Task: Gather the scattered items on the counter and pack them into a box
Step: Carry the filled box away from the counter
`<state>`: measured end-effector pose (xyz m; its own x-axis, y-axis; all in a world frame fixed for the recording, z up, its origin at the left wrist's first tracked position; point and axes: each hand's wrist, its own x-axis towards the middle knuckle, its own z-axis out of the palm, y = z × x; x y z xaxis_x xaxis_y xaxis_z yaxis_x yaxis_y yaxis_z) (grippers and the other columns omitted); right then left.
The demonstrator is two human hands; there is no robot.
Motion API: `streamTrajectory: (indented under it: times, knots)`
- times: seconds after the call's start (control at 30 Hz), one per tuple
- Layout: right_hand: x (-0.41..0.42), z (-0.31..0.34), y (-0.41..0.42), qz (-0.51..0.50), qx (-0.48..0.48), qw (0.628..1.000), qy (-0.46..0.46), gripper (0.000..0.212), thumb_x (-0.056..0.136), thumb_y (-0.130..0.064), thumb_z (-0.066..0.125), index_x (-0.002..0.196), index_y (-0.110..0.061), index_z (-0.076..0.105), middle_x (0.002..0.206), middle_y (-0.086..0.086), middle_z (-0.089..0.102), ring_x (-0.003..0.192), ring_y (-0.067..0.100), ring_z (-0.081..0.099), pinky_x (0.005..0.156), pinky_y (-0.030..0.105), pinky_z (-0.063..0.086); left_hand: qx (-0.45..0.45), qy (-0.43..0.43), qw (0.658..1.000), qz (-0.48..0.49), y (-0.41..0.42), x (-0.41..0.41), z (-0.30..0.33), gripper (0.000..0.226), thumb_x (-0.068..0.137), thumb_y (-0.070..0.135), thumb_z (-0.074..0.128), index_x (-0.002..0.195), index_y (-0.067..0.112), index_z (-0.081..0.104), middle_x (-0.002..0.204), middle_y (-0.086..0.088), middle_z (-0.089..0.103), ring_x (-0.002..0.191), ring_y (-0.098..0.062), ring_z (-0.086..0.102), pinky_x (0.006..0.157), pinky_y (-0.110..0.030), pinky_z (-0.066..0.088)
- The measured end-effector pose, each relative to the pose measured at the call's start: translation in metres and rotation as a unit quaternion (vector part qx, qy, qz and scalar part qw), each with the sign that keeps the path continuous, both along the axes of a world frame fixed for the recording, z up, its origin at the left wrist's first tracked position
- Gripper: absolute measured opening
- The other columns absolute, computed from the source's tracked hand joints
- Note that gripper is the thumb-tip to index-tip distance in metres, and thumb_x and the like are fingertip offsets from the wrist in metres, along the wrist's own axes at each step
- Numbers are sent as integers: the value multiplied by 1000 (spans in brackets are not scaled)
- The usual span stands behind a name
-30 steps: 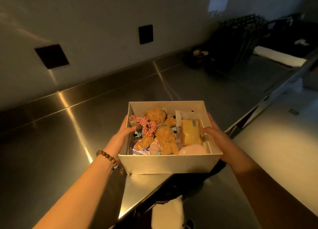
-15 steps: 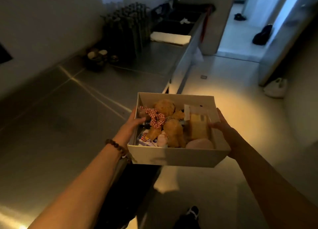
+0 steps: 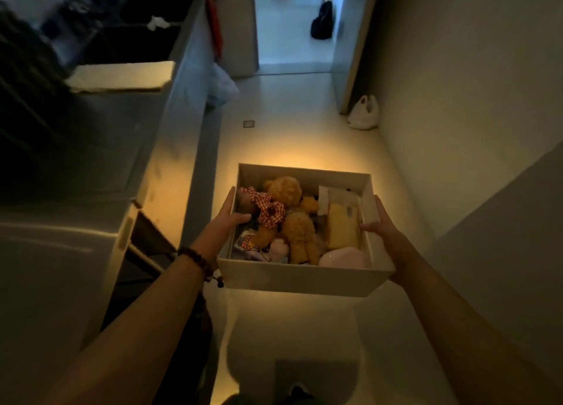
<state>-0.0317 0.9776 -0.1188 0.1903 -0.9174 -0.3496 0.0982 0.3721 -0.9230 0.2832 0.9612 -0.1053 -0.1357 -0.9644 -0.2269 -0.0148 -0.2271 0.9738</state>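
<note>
Item: box (image 3: 300,278), white card, open top, no lid in view. I hold it off the counter (image 3: 91,149), over the floor (image 3: 274,136) of the passage, roughly level.

Grip: my left hand (image 3: 227,222) grips the left wall, thumb hooked over the rim and into the box, the other fingers outside and hidden. My right hand (image 3: 382,226) grips the right wall the same way, thumb over the rim, fingers behind the card.

Handling note, my judgement: packing looks done and the step in hand is carrying. I would keep the box level, press both walls evenly, and get some fingers under the base, since thin card may bow under a full load. I would walk slowly; the light is dim.

Contents, as seen:
- teddy bear (image 3: 292,219), golden-brown, lying on its back near the middle, with a red checked bow (image 3: 268,208) at its left.
- yellow packet (image 3: 341,229) in clear wrap, against the right wall.
- pale pink rounded thing (image 3: 342,258) in the near right corner.
- printed pouch (image 3: 248,246) in the near left corner, partly covered.

Fill: nearly to the rim; nothing stands above it.
</note>
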Motion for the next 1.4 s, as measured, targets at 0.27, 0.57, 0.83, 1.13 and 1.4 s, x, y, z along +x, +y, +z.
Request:
streamTrajectory:
  times: [0.27, 0.57, 0.83, 1.13, 1.4]
  knots:
    - [-46, -36, -85, -144, 39, 987, 58, 70, 91, -32, 58, 142, -57, 17, 143, 2, 38, 118, 30, 51, 86, 53, 54, 30, 0, 990, -138, -154, -51, -25, 77, 69, 25, 56, 139, 26, 23, 122, 5, 44, 105, -6, 49, 69, -13, 50]
    - [-54, -40, -213, -329, 36, 942, 53, 68, 91, -21, 55, 143, -51, 23, 128, -2, 53, 106, 22, 60, 65, 34, 58, 23, -6, 945, -326, -386, -113, -27, 72, 70, 22, 53, 135, 32, 23, 118, 11, 44, 102, -4, 50, 67, -11, 50]
    - [-89, -47, -273, -487, 38, 872, 22, 67, 93, -6, 48, 147, -39, 26, 139, 9, 48, 120, 32, 54, 95, 52, 48, 35, -26, 882, -470, -513, -214, -41, 71, 73, 21, 54, 135, 36, 22, 119, 14, 45, 89, 13, 58, 68, -8, 48]
    - [-182, -99, -333, -545, 83, 834, -13, 42, 91, -18, 54, 124, -44, 49, 123, -1, 58, 112, 25, 59, 86, 47, 52, 93, -42, 835, -540, -600, -366, -96, 67, 84, 8, 56, 134, 36, 22, 115, 14, 46, 94, 4, 55, 64, -6, 47]
    - [-260, -177, -396, -610, 177, 772, 18, 22, 94, -19, 55, 92, -40, 59, 102, -24, 59, 91, 0, 59, 84, 25, 46, 140, -52, 817, -557, -672, -477, -158, 77, 76, 11, 56, 143, 28, 19, 127, 7, 44, 111, -10, 48, 72, -8, 47]
